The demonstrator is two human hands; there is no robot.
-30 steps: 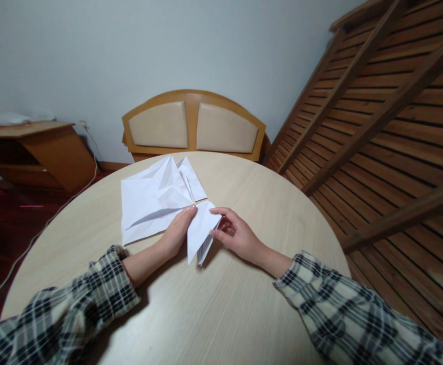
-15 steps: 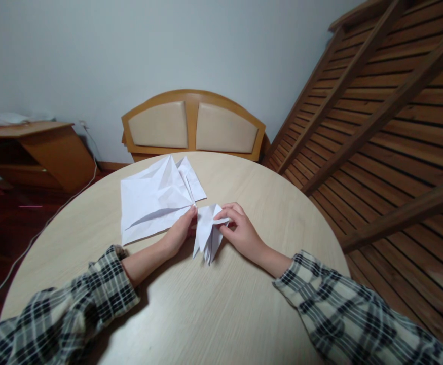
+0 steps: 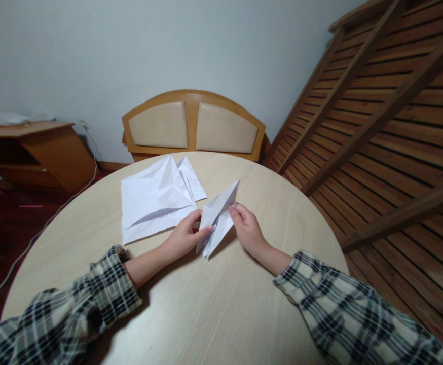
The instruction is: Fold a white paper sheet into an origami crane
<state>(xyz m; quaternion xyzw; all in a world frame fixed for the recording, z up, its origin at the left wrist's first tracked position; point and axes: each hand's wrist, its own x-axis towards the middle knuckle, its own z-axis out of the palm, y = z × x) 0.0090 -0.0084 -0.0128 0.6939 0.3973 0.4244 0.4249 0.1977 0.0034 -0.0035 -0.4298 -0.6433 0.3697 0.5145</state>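
A small piece of folded white paper (image 3: pixel 220 208) is held between my two hands over the middle of the table. It has several layers, with one pointed corner reaching up to the right and narrow points hanging toward me. My left hand (image 3: pixel 186 234) grips its left side, thumb across the front. On the right edge, my right hand (image 3: pixel 247 228) pinches the paper between thumb and fingers; some fingertips are hidden behind it. Just beyond my left hand lie creased, larger white paper sheets (image 3: pixel 149 195), partly overlapping.
The round, pale wooden table (image 3: pixel 191 314) fills the middle. A headboard (image 3: pixel 193 121) with two beige panels stands behind it against the wall. Slatted wooden boards (image 3: pixel 389 132) lean at the right. A brown desk (image 3: pixel 62 152) and a white cable (image 3: pixel 35 235) are at the left.
The folded paper has been turned and opened out, so a long point now rises to the upper right. My left thumb has come onto its front, and my right hand has shifted slightly right.
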